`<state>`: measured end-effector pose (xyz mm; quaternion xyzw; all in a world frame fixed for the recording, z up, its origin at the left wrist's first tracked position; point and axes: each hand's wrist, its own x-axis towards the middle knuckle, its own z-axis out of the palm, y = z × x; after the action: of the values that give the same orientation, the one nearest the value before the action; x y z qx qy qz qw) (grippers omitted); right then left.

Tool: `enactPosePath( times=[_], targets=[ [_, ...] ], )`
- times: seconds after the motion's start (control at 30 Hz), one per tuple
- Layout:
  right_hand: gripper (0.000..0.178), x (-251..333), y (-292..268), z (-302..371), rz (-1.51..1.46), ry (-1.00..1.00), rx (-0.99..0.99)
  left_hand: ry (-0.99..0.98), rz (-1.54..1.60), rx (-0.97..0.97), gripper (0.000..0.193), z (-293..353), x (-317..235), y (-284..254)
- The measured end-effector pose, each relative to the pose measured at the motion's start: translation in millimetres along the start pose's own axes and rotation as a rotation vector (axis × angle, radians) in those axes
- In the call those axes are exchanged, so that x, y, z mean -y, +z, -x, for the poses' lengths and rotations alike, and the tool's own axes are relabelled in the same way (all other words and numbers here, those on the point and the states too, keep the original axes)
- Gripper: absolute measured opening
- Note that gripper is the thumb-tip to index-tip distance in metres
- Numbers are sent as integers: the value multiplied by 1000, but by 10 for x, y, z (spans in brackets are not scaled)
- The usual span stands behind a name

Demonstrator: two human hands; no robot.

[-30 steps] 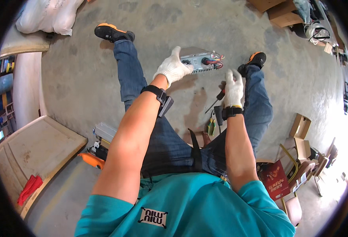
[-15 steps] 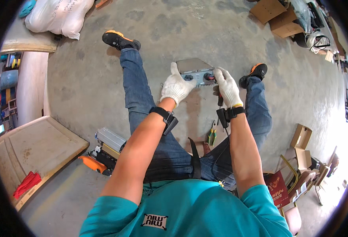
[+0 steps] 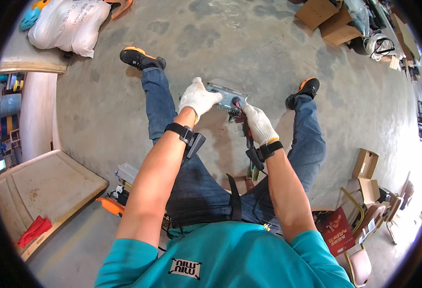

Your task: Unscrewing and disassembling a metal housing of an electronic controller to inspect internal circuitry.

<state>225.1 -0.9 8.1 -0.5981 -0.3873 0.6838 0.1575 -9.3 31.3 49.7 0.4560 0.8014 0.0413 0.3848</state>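
A silver metal electronics box (image 3: 227, 100) with a row of terminals or fins along its near edge is held up between my knees, tilted down to the right. My gloved left hand (image 3: 197, 100) is closed on its left end. Red and black wires (image 3: 239, 105) come from the round opening near its right end. My gloved right hand (image 3: 260, 124) is closed at these wires, fingertips against the box's right end. Below the right palm hangs a dark red and black piece (image 3: 248, 130), perhaps a tool handle; its kind is unclear.
Pliers (image 3: 254, 173) lie on the floor, mostly hidden by my right wrist device. A silver unit (image 3: 126, 173) and an orange tool (image 3: 110, 206) lie left of my legs. Open cartons (image 3: 364, 165) and chairs stand right. A wooden board (image 3: 52, 177) carries a red cloth (image 3: 34, 230).
The box has come nearer and tilted, its right end lower. Both hands moved left and toward me. My right hand shifted from the box's right edge to the wires. The pliers became mostly hidden.
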Motion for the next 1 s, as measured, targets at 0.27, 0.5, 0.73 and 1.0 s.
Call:
enactPosePath(
  times=[0.27,0.5,0.73,1.0],
  targets=[
    [51,-16,136,-85,-57,59,37,55,92,77,73,-103,52,-94],
    [47,-187,470,104,-488,172,133,383,-275,52,51,-16,-390,-262],
    [48,-139,1146,274,-854,336,157,694,-740,112,25,187,-757,-377],
    [35,50,1125,265,-593,217,151,1011,-850,15,12,201,-695,-57]
  ],
)
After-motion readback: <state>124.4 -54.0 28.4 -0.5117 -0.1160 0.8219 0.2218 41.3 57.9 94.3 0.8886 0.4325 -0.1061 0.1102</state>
